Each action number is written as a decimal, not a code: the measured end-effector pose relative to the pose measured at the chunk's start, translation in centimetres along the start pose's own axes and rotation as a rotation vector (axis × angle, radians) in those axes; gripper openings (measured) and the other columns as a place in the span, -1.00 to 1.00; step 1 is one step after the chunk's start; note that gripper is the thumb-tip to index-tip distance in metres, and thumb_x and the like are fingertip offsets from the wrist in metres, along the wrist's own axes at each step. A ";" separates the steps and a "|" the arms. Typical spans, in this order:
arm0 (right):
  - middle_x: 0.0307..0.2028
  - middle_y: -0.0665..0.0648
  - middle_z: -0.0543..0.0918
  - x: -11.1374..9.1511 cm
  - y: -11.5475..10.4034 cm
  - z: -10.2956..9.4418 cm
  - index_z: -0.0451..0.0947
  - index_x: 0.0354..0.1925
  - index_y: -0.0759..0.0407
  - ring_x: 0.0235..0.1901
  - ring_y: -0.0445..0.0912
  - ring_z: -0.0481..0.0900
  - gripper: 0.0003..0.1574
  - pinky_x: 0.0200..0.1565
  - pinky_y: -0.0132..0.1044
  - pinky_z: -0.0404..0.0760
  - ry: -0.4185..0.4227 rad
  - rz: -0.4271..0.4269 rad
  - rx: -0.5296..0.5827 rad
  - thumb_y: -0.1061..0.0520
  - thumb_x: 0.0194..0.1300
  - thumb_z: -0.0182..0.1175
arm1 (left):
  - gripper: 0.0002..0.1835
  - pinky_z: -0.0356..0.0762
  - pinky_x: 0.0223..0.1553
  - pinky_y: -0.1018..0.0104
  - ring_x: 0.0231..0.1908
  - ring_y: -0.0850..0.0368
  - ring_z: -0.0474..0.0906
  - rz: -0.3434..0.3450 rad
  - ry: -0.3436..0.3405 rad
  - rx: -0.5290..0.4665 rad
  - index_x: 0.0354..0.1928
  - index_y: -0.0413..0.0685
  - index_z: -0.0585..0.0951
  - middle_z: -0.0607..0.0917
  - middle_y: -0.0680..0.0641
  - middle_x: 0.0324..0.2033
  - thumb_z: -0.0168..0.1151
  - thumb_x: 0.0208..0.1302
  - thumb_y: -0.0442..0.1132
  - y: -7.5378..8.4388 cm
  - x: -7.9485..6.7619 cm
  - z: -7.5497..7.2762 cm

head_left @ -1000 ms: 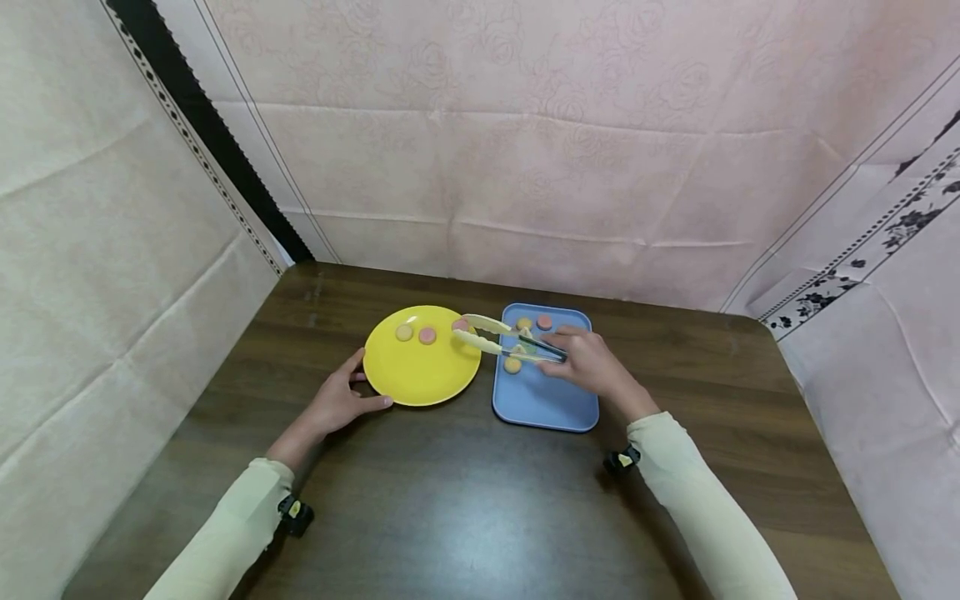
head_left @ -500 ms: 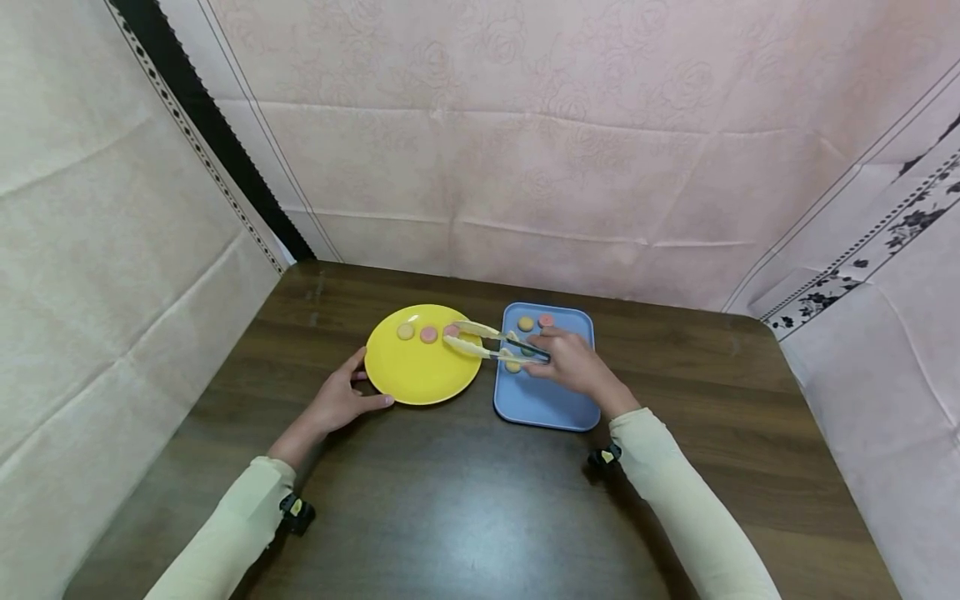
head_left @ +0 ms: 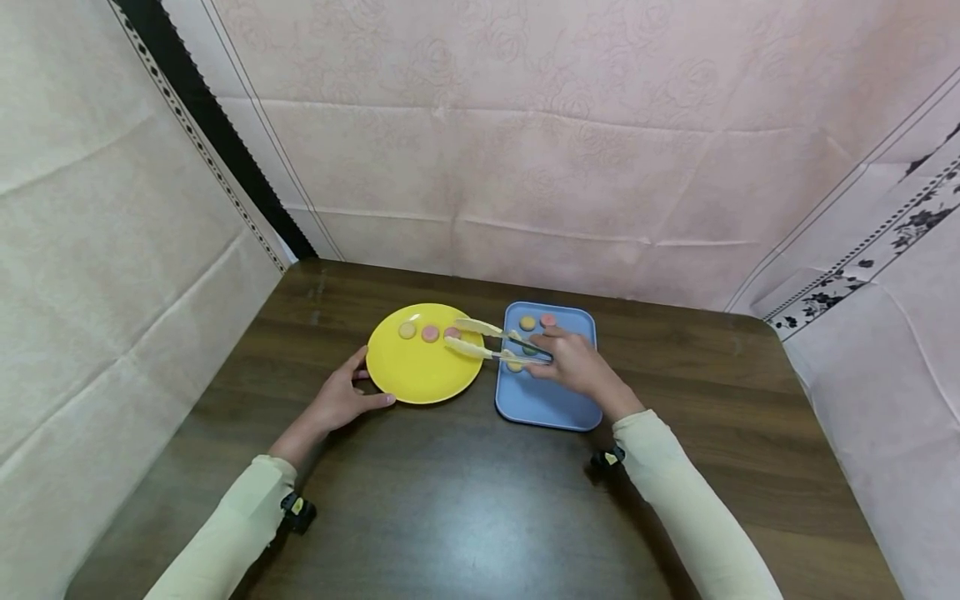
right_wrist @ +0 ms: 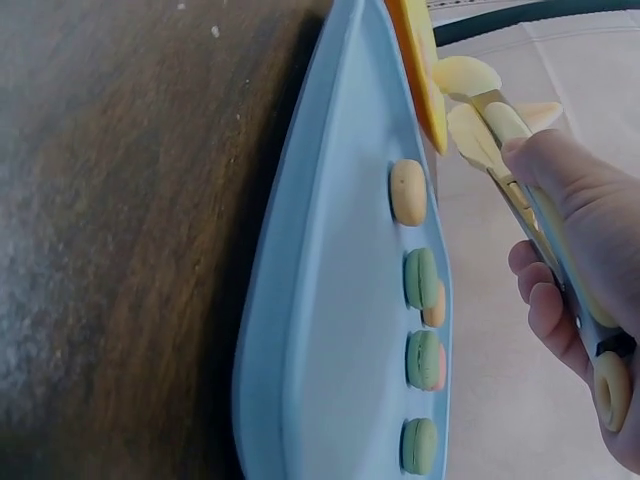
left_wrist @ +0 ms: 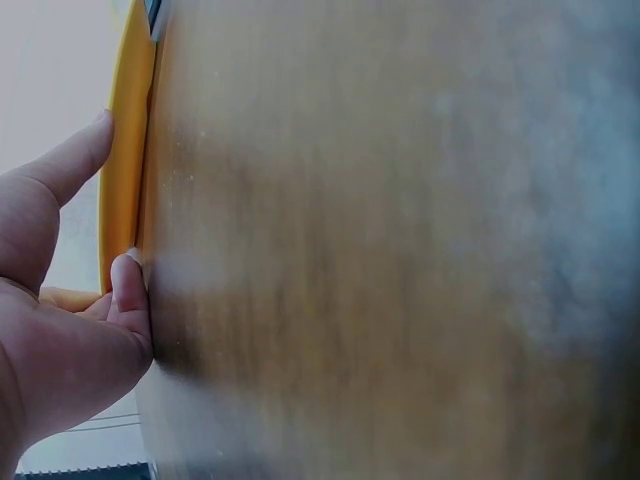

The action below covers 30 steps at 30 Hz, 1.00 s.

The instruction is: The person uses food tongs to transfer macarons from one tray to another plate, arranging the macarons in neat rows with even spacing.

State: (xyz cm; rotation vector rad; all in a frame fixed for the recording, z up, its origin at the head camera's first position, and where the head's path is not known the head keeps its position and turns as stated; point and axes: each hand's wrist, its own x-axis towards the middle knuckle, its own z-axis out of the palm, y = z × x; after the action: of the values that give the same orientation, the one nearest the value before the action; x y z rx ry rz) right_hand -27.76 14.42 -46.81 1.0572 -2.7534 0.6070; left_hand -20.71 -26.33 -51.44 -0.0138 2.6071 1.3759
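Observation:
My left hand [head_left: 341, 402] holds the rim of a round yellow plate [head_left: 420, 379], thumb at the near edge and fingers at the left side. Tongs [head_left: 510, 340] with pale tips and metal arms are gripped in my right hand [head_left: 573, 365]. Their tips stand apart over the plate's right part, around a pink macaron [head_left: 452, 332]. Left of it lie another pink macaron [head_left: 430, 333] and a pale yellow macaron [head_left: 407, 331]. In the right wrist view, thumb and fingers press the tongs' arms from opposite sides; the pink macaron is hidden there.
A blue tray [head_left: 551, 404] stands right of the plate, partly under my right hand. It bears several macarons, among them a green macaron [right_wrist: 421, 278], a yellow macaron [right_wrist: 408, 192] and a pink macaron [head_left: 548, 320]. Patterned cloth [head_left: 480, 183] hangs behind the wooden table [head_left: 450, 500].
The tongs have moved left and brought the pink macaron further onto the plate, into line with the other two. Their tips now stand slightly wider. My left hand stays at the plate.

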 end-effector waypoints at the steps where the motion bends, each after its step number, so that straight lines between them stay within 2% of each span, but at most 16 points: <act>1: 0.03 0.29 0.71 -0.2 0.0 -0.1 0.67 0.14 0.33 -0.19 0.00 0.67 -0.39 -0.30 -0.18 0.66 0.002 0.015 0.017 -0.01 0.24 0.49 | 0.22 0.50 0.17 -0.05 0.30 -0.20 0.38 -0.001 0.000 0.000 0.64 -0.13 -0.06 0.33 -0.31 0.41 0.57 0.15 0.00 0.0 0.0 0.0; 5: 0.12 0.33 0.67 -1.0 0.3 -1.0 0.64 0.19 0.32 -0.13 0.04 0.65 -0.34 -0.27 -0.14 0.65 0.019 0.072 0.044 -0.04 0.25 0.48 | 0.23 0.50 0.17 -0.06 0.30 -0.20 0.37 -0.003 -0.001 0.002 0.64 -0.14 -0.07 0.32 -0.31 0.43 0.57 0.15 0.01 0.0 0.1 0.0; 9: -0.04 0.29 0.70 -2.2 0.5 -2.1 0.63 0.20 0.32 -0.29 -0.01 0.56 -0.32 -0.32 -0.17 0.60 0.045 0.097 0.035 -0.02 0.23 0.49 | 0.24 0.49 0.18 -0.07 0.31 -0.21 0.36 -0.001 -0.003 0.001 0.64 -0.14 -0.08 0.28 -0.32 0.45 0.56 0.16 0.03 -0.1 0.1 -0.1; 12: -0.12 0.26 0.69 -3.5 0.7 -3.0 0.63 0.20 0.34 -0.32 -0.03 0.54 -0.31 -0.30 -0.17 0.62 0.056 0.114 0.037 -0.02 0.22 0.50 | 0.24 0.49 0.19 -0.08 0.32 -0.21 0.35 -0.002 -0.005 -0.005 0.64 -0.13 -0.08 0.27 -0.31 0.46 0.56 0.16 0.02 -0.1 0.1 -0.1; 14: -0.09 0.27 0.69 -4.4 0.8 -3.4 0.62 0.20 0.35 -0.29 -0.02 0.56 -0.29 -0.26 -0.13 0.64 0.060 0.129 0.031 -0.03 0.22 0.50 | 0.24 0.49 0.19 -0.07 0.32 -0.21 0.36 -0.003 -0.007 -0.006 0.64 -0.13 -0.08 0.28 -0.31 0.46 0.56 0.16 0.02 -0.1 0.1 0.0; 17: -0.15 0.23 0.67 -5.8 1.2 -3.8 0.62 0.20 0.37 -0.33 -0.04 0.53 -0.29 -0.32 -0.16 0.61 0.065 0.150 0.024 -0.02 0.21 0.50 | 0.23 0.49 0.18 -0.06 0.31 -0.21 0.36 -0.003 -0.005 -0.007 0.64 -0.13 -0.07 0.28 -0.31 0.45 0.56 0.15 0.01 -0.1 0.1 0.0; 23: -0.29 0.20 0.62 -8.3 2.1 -3.9 0.67 0.12 0.37 -0.44 -0.12 0.45 -0.33 -0.40 -0.25 0.51 0.100 0.125 -0.015 -0.02 0.17 0.53 | 0.22 0.48 0.16 -0.04 0.30 -0.21 0.36 0.000 -0.003 -0.003 0.64 -0.14 -0.07 0.28 -0.30 0.45 0.56 0.17 -0.02 0.1 -0.1 0.0; 30: -0.31 0.18 0.63 -9.9 3.0 -3.6 0.68 0.11 0.37 -0.46 -0.16 0.43 -0.36 -0.48 -0.37 0.45 0.083 0.102 0.036 0.00 0.18 0.53 | 0.21 0.49 0.16 -0.05 0.29 -0.21 0.37 -0.001 0.001 0.003 0.64 -0.16 -0.07 0.31 -0.32 0.43 0.55 0.18 -0.03 0.3 -0.2 0.0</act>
State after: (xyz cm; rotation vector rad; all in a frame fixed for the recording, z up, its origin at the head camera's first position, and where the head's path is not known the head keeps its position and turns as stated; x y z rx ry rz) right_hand -22.43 23.99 -47.10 0.8810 -2.7472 0.7004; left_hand -20.54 -26.13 -51.14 -0.0153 2.6090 1.3725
